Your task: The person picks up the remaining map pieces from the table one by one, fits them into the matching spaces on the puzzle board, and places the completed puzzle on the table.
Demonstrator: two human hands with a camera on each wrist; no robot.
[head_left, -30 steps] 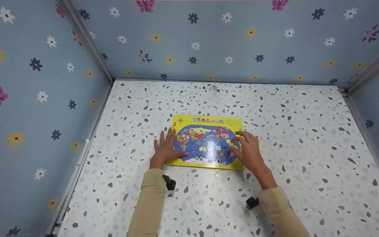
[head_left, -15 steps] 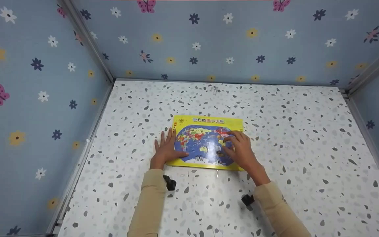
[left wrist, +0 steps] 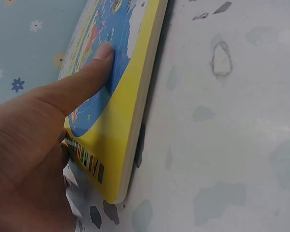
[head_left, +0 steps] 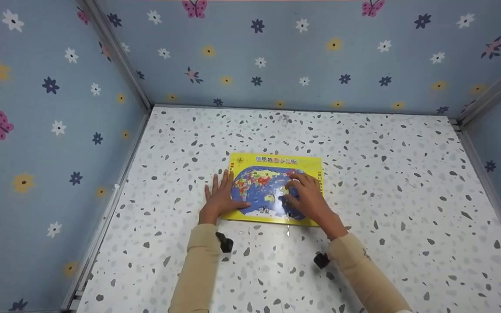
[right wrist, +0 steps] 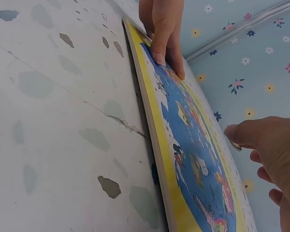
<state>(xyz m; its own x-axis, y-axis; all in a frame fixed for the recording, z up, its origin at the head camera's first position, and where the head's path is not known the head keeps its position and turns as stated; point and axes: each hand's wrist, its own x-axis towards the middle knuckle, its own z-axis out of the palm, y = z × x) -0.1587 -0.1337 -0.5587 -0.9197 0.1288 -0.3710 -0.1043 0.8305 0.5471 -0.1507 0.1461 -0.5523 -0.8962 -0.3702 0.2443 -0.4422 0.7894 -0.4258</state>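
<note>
A yellow-bordered world map board with a blue oval ocean and coloured continents lies flat on the speckled table. My left hand rests at its left edge, thumb lying across the map and fingers spread along the side. The left wrist view shows that thumb on the map's glossy surface. Over the right half of the map is my right hand, its fingers curved with the thumb apart from them. In the right wrist view the right hand hovers above the board, and I see nothing between thumb and fingers.
The white table with grey specks surrounds the board. Blue flowered panels stand behind it, at the left and at the right. Small black devices sit at the left wrist and right wrist.
My right hand has moved left, from the board's right edge to over the right half of the map. The left hand and the board have stayed in place.
</note>
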